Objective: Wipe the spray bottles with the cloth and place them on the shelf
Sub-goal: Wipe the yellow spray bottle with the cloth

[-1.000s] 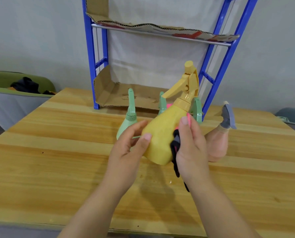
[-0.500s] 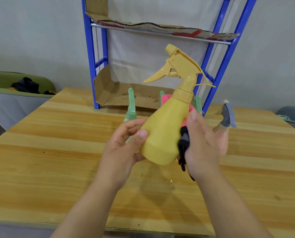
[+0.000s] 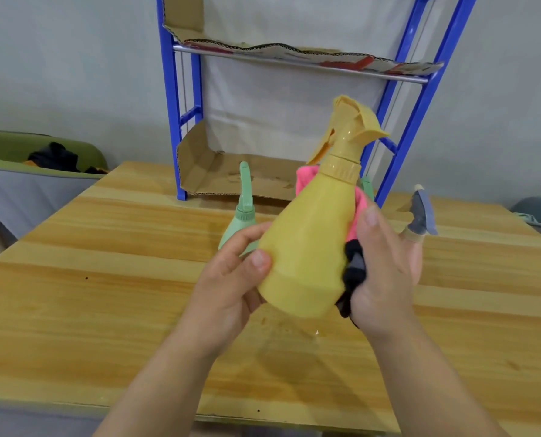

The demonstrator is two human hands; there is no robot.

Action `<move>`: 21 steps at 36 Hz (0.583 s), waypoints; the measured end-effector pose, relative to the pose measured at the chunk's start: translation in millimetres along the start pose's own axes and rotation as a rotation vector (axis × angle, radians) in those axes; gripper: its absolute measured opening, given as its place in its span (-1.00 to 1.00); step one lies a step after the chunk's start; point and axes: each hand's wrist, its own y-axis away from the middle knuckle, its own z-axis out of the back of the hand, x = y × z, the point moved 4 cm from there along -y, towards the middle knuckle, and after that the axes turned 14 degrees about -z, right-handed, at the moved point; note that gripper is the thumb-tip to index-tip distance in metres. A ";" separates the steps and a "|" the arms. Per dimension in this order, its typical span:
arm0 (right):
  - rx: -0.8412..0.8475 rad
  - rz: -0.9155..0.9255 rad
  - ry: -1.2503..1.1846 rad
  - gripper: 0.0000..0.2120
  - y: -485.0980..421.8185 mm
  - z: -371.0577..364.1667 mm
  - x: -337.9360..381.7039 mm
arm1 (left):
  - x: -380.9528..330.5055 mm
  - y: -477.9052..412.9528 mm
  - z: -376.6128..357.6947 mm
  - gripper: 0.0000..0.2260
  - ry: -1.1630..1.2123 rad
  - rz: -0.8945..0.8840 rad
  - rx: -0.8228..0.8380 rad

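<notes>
Above the wooden table (image 3: 105, 294), the left hand (image 3: 231, 285) grips a yellow plastic spray bottle (image 3: 310, 247) near its base; the right hand (image 3: 385, 272) presses a pink-and-black cloth (image 3: 354, 263) against its side.

Hiding most of the cloth (image 3: 354, 269) behind the yellow spray bottle (image 3: 307, 247) and under the right hand (image 3: 385, 272). Covering the body of the green spray bottle (image 3: 245, 212) with the left hand (image 3: 231, 279). Showing only the top of the grey-headed bottle (image 3: 422, 216). Cutting the shelf (image 3: 169, 105) at the upper edge.
</notes>
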 end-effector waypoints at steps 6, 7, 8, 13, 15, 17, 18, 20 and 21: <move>-0.140 -0.079 0.042 -0.75 3.3 -4.4 8.1 | -4.9 -3.9 -2.5 -0.73 -0.143 -0.064 -0.123; -0.160 -0.070 0.051 -0.78 3.9 -4.3 7.4 | -5.0 -3.5 -2.3 -0.72 -0.175 -0.082 -0.136; -0.169 -0.055 0.062 -0.80 4.2 -3.2 5.3 | -4.4 -2.5 -2.7 -0.71 -0.209 -0.103 -0.133; -0.113 0.030 0.235 -0.64 -2.0 6.4 -11.5 | -1.1 2.0 -5.2 -0.47 -0.358 -0.181 0.009; -0.068 0.007 0.241 -0.56 -3.8 6.2 -13.7 | -0.5 1.7 -2.9 -0.33 -0.400 -0.185 -0.013; -0.011 -0.021 0.208 -0.53 -4.0 4.4 -12.7 | -1.8 0.3 -1.2 -0.28 -0.387 -0.183 -0.057; 0.010 -0.029 0.197 -0.54 -4.3 4.0 -11.4 | -2.9 -0.2 -1.0 -0.29 -0.369 -0.181 -0.062; 0.032 -0.024 0.206 -0.56 -5.3 5.6 -9.7 | -3.7 -1.3 -0.9 -0.34 -0.293 -0.151 -0.032; 0.039 -0.011 0.210 -0.57 -5.4 6.5 -8.4 | -4.1 -1.4 -1.7 -0.34 -0.242 -0.129 0.000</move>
